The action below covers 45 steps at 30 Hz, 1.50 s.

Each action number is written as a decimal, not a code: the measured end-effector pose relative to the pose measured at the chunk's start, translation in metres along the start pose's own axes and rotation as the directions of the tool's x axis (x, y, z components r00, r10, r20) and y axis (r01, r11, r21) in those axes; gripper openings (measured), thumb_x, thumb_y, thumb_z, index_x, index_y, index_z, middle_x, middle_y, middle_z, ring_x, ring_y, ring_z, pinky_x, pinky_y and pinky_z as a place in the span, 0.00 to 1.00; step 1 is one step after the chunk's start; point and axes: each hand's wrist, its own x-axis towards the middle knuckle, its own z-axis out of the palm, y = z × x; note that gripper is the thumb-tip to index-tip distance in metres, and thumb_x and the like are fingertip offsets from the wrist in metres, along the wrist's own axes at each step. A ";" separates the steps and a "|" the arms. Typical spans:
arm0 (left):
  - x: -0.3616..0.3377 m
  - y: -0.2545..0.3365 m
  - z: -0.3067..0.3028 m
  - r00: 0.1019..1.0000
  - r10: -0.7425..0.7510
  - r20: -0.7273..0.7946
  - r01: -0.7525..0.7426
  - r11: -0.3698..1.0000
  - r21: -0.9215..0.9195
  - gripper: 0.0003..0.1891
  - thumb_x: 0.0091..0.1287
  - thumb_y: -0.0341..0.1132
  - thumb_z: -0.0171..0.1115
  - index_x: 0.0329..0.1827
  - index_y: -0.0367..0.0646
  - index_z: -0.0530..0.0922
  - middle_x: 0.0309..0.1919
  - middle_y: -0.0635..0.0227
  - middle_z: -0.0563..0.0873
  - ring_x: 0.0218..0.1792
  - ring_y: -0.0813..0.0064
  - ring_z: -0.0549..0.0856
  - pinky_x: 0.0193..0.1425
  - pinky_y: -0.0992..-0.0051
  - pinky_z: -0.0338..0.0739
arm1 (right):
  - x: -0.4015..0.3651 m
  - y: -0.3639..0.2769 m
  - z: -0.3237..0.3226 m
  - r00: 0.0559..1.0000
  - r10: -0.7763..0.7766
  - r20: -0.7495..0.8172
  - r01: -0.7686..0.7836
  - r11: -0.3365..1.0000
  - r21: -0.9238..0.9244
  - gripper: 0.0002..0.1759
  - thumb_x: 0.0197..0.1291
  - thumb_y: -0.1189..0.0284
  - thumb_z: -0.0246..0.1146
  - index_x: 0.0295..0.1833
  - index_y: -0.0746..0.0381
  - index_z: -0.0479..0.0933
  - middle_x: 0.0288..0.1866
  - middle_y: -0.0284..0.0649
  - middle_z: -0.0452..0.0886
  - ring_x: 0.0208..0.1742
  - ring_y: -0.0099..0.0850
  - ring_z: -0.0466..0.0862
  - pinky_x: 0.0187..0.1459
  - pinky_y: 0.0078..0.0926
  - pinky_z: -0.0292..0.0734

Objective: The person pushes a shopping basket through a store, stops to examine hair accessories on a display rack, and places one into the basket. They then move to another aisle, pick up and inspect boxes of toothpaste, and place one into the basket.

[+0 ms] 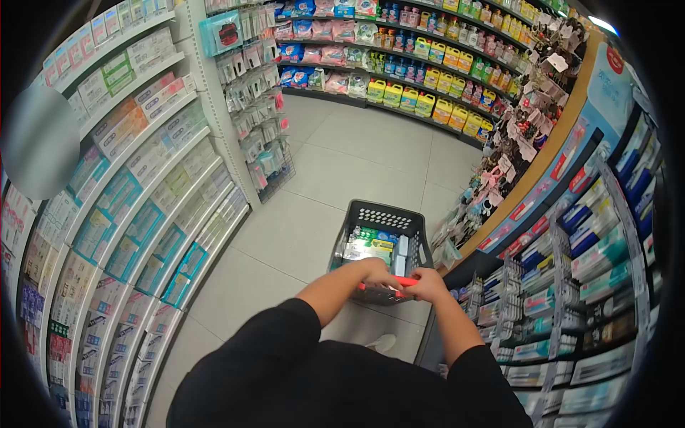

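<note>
— Starting with the head view, what do we record for the hands?
— We record the left hand [374,274] and the right hand [427,284] side by side. Each has its fingers wrapped tight round the red handle [402,281] of the shopping basket [385,214].
— And where does the basket stand?
— We place it on the tiled floor [357,157], in the aisle directly ahead of the person. It is close to the right shelving [585,285] and well apart from the left shelving [143,214].
— Contents?
— We note boxed goods [367,248] lying inside, green and white, with print too small to read. Yellow bottles [421,100] line the far shelf, and a hanging rack [260,128] stands at the end of the left shelving.
</note>
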 end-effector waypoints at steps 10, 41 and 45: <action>0.067 -0.003 -0.084 0.929 -0.032 -0.370 0.086 0.987 0.132 0.35 0.36 0.67 0.69 0.29 0.41 0.81 0.25 0.56 0.84 0.29 0.61 0.84 0.34 0.66 0.77 | 0.106 -0.027 -0.072 0.994 -0.060 0.094 0.067 0.995 -0.074 0.32 0.32 0.51 0.74 0.41 0.64 0.82 0.37 0.46 0.84 0.39 0.37 0.85 0.42 0.32 0.78; 0.292 -0.054 -0.356 0.978 -0.112 0.175 0.130 0.987 -0.098 0.38 0.38 0.61 0.75 0.40 0.34 0.81 0.31 0.61 0.84 0.30 0.72 0.85 0.35 0.75 0.81 | 0.388 -0.059 -0.180 0.976 0.216 0.037 -0.201 0.948 -0.247 0.34 0.33 0.50 0.69 0.48 0.55 0.82 0.40 0.43 0.85 0.42 0.37 0.84 0.45 0.31 0.78; 0.316 -0.059 -0.379 0.990 -0.060 0.129 0.078 0.988 -0.134 0.35 0.39 0.55 0.77 0.40 0.33 0.80 0.30 0.61 0.84 0.31 0.73 0.85 0.35 0.75 0.81 | 0.408 -0.061 -0.183 0.974 -0.044 -0.223 -0.099 0.801 -0.590 0.32 0.36 0.46 0.65 0.41 0.60 0.83 0.37 0.47 0.84 0.41 0.43 0.84 0.43 0.37 0.77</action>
